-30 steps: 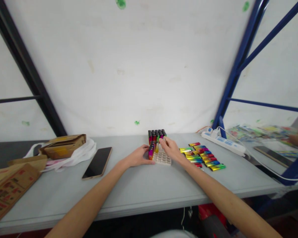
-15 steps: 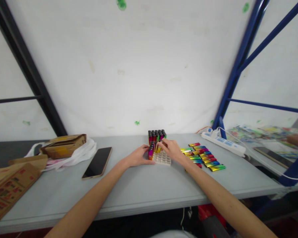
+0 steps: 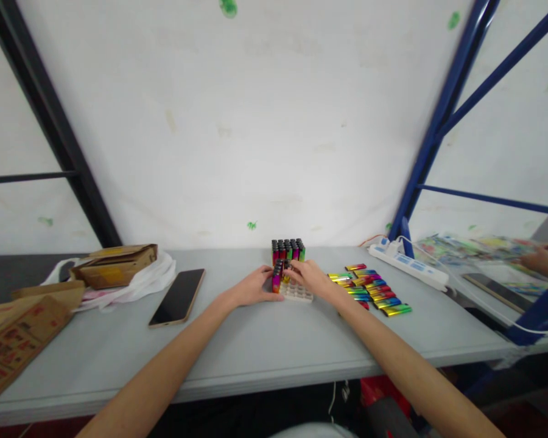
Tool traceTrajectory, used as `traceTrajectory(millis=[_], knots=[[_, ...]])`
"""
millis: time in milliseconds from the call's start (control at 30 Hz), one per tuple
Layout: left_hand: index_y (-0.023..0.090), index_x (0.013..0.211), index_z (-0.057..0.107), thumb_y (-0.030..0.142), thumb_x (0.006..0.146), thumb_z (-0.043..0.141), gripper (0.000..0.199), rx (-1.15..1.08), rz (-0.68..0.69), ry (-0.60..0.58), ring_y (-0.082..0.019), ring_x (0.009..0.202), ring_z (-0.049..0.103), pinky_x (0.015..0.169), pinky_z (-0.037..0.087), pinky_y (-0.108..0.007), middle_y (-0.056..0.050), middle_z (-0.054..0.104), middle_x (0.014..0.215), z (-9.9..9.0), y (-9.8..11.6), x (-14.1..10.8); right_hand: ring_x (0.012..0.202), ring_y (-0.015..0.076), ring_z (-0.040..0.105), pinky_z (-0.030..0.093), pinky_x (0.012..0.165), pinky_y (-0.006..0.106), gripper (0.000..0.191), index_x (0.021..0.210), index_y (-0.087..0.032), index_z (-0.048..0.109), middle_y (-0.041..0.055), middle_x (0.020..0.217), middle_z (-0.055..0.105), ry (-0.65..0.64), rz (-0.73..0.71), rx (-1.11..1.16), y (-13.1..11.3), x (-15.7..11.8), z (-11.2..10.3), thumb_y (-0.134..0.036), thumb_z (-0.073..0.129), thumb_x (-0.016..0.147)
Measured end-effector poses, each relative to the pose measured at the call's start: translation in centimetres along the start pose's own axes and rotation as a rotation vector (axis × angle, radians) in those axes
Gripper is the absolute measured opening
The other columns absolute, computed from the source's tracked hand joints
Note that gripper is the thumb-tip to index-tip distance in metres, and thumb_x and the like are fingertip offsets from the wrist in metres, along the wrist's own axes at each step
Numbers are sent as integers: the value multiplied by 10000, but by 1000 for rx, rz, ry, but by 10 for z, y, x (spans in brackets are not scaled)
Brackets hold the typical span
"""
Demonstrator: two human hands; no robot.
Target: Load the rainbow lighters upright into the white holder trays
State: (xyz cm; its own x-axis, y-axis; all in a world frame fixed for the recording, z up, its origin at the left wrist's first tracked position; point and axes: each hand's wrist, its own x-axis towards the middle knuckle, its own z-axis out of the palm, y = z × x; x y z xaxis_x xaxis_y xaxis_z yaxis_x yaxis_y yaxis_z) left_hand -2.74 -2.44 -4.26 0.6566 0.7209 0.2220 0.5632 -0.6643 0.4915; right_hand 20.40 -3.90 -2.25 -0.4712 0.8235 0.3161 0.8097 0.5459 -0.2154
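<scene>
A pale tray (image 3: 301, 294) with rows of round holes rests on the table. Upright lighters (image 3: 276, 281) with black tops and purple-orange bodies fill its left edge. My left hand (image 3: 252, 287) curves round that left side, thumb at the front corner and fingers farther back, gripping the tray. Over the holes, my right hand (image 3: 311, 277) pinches a yellowish lighter (image 3: 286, 278), held upright beside the left row; its lower end is partly hidden. Directly behind stands a block of upright lighters (image 3: 288, 250). Loose shiny lighters (image 3: 384, 298) lie right of the tray.
A phone (image 3: 177, 298) lies on the left, near a white plastic bag (image 3: 159, 274) and cardboard boxes (image 3: 119, 267). A power strip (image 3: 408, 266) with white cables sits at the right, beside a blue frame (image 3: 422, 164). Another person's hand (image 3: 545, 260) shows at the far right.
My right hand has shifted slightly left and lower over the tray, bringing its lighter closer to the left row. My left hand stays in place. The view has moved slightly.
</scene>
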Motion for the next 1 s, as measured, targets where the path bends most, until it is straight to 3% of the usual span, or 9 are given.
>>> traceTrajectory(millis=[133,267,367,433,600,767,1000], knots=[[191,1257,667,636,754,786,682,-10,14,4,-337,1230,580,1130,438,-437,-131,611,1324,0,0,0,755,220,684,400,663,262,414,924,-177,755,117,821,751,-65,77,-147,-2,-1,3,-474,494,1045],[182,1269,660,643,768,766,690,-22,19,6,-344,1254,572,1146,427,-437,-134,601,1351,-1,0,0,635,171,609,371,625,254,498,778,-177,737,64,693,704,-36,-7,-37,9,-7,-4,-521,485,1036],[183,1258,661,658,767,759,690,-25,21,4,-348,1253,574,1150,424,-440,-135,602,1353,-1,1,0,595,141,543,381,640,252,593,757,-162,719,26,641,663,46,-5,72,36,-16,-27,-533,370,1061],[188,1245,665,658,761,763,682,-34,24,4,-349,1246,578,1153,421,-447,-129,607,1347,-1,1,0,622,152,549,408,652,261,550,773,-147,727,34,671,681,54,73,98,60,-26,-46,-545,438,1019],[161,1248,659,664,770,749,700,-24,19,-8,-347,1247,576,1154,416,-429,-145,599,1347,-1,3,1,870,225,689,508,761,278,374,974,-170,789,75,951,783,-222,251,256,112,-51,-75,-504,703,828],[175,1239,661,666,771,750,684,-11,20,-12,-344,1246,574,1151,418,-427,-134,600,1345,-1,2,1,851,252,719,538,735,291,472,1092,-213,803,62,982,799,-364,394,228,121,-57,-75,-421,834,670],[181,1252,657,661,770,755,688,-25,22,-9,-343,1258,566,1161,410,-439,-138,593,1353,-2,3,0,916,261,728,540,851,307,327,949,-172,814,82,976,804,-243,288,247,121,-49,-65,-448,691,826]])
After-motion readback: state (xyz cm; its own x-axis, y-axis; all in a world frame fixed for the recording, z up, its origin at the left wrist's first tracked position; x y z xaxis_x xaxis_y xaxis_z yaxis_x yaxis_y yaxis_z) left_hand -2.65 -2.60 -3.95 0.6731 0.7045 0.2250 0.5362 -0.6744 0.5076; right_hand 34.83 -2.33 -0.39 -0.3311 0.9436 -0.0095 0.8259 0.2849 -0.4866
